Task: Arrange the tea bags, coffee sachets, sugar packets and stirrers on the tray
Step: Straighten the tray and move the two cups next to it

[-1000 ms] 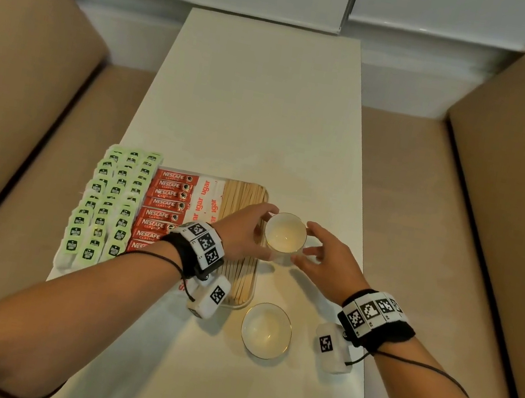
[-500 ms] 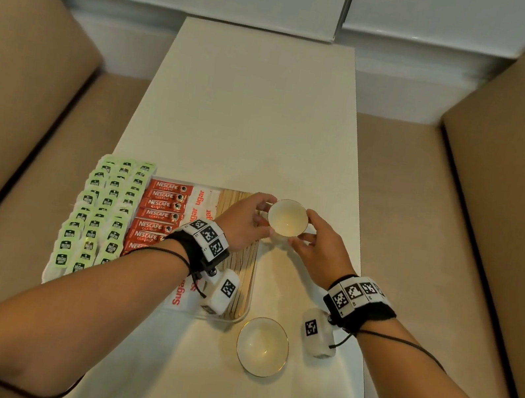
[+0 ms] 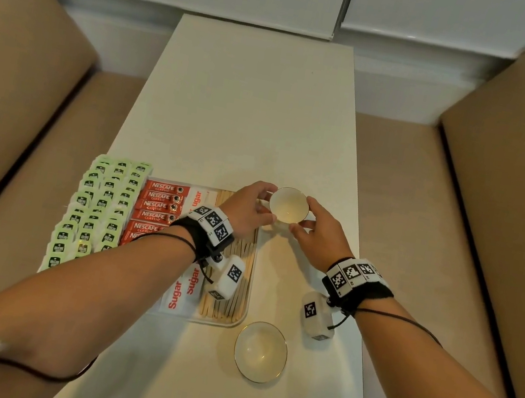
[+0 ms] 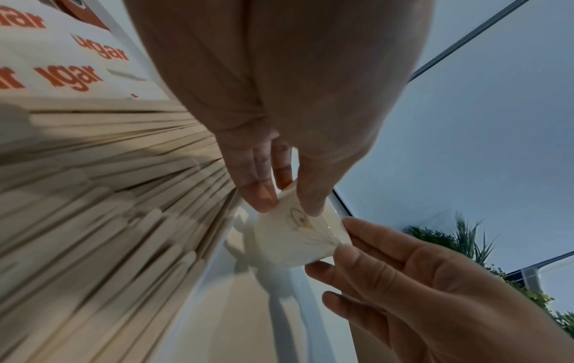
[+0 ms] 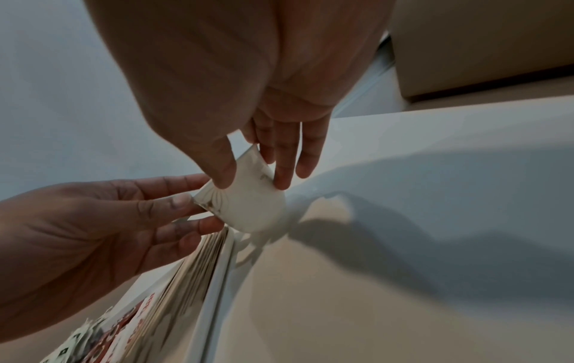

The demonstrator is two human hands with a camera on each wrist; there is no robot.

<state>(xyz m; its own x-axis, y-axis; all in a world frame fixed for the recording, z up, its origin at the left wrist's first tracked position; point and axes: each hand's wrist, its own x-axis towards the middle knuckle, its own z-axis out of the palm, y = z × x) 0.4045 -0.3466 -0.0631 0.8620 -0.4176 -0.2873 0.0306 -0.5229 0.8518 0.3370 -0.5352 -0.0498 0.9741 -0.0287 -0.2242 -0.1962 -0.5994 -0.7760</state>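
A white tray point(image 3: 243, 317) on the table's left side holds rows of green tea bags point(image 3: 95, 212), red coffee sachets point(image 3: 159, 202), white sugar packets point(image 3: 182, 286) and wooden stirrers point(image 3: 239, 285). At its far right corner a small white cup point(image 3: 289, 205) is held between both hands. My left hand point(image 3: 264, 202) pinches its left rim with thumb and fingers, and my right hand point(image 3: 306, 218) pinches the right rim. The left wrist view shows the cup point(image 4: 289, 238) just off the table beside the stirrers point(image 4: 108, 196). The right wrist view shows the cup point(image 5: 251, 203) tilted, its shadow below.
A second white cup point(image 3: 260, 351) with a gold rim stands on the table by the tray's near right corner. The long white table point(image 3: 251, 110) runs away between two beige benches point(image 3: 457, 231). My left forearm hides part of the sachets and sugar.
Both hands have carried the cup away from me along the tray's right edge, from beside its middle to its far right corner. The second cup has stayed put.
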